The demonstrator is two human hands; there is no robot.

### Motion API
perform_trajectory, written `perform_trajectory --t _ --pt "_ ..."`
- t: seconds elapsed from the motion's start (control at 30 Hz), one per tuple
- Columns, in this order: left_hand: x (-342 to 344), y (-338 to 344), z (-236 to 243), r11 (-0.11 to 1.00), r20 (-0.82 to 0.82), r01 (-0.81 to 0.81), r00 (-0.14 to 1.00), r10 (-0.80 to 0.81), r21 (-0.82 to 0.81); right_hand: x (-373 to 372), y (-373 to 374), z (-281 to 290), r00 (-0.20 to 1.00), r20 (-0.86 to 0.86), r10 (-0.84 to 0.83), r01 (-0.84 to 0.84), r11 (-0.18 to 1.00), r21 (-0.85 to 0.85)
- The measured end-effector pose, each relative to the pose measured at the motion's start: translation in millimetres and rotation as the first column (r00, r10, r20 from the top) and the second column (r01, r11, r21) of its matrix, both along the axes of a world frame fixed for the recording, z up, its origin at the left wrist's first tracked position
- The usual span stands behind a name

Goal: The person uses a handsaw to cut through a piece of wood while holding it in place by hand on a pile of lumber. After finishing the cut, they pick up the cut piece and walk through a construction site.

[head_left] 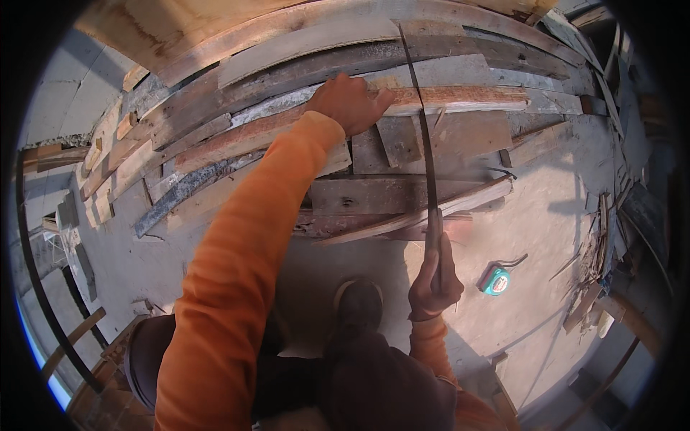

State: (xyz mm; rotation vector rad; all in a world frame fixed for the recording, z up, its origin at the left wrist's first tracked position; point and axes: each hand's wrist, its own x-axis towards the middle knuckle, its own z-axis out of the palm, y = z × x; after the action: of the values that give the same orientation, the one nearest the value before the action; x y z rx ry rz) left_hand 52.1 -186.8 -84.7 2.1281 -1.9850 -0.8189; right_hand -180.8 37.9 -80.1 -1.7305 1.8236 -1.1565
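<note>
My left hand is closed over a long, rough, reddish board lying across a pile of weathered planks. My right hand, low at centre right, grips the wooden handle of a long, narrow handsaw. Its blade runs upward across the reddish board, just right of my left hand; whether it touches the wood I cannot tell. A pale splintered board slants beneath the saw. A teal tape measure lies on the dusty concrete to the right of my right hand.
A plywood sheet borders the pile at top left. My shoe rests on the concrete floor below. Scrap wood lines the right side; a dark curved bar and more timber stand along the left edge.
</note>
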Motion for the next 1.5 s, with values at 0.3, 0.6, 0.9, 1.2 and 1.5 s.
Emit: perform_trajectory --t 0.3,0.6,0.9,1.2,1.5 --pt "13.6 -0.9 4.2 0.999 0.058 -0.026 0.998 0.025 0.020 -14.5 35.9 -3.1 0.998 -0.035 0.054 -0.053 0.998 0.036" --pt "2.7 3.3 -6.7 0.999 0.007 -0.023 1.000 0.023 -0.044 28.9 -81.0 14.1 0.998 0.025 0.060 -0.062 0.995 0.074" --pt "9.9 -1.8 -8.8 0.999 0.030 -0.029 0.999 0.029 -0.026 -15.1 38.4 8.8 0.999 -0.009 0.045 -0.044 0.997 0.064" --pt "10.8 -2.3 -1.8 0.999 0.032 -0.039 0.999 0.040 -0.034 -10.2 12.1 5.0 0.995 -0.080 0.065 -0.059 0.996 0.073" --pt "3.2 -3.0 0.8 1.000 0.006 -0.009 1.000 0.009 -0.016 14.0 -63.7 4.1 0.994 0.068 0.083 -0.085 0.996 0.027"
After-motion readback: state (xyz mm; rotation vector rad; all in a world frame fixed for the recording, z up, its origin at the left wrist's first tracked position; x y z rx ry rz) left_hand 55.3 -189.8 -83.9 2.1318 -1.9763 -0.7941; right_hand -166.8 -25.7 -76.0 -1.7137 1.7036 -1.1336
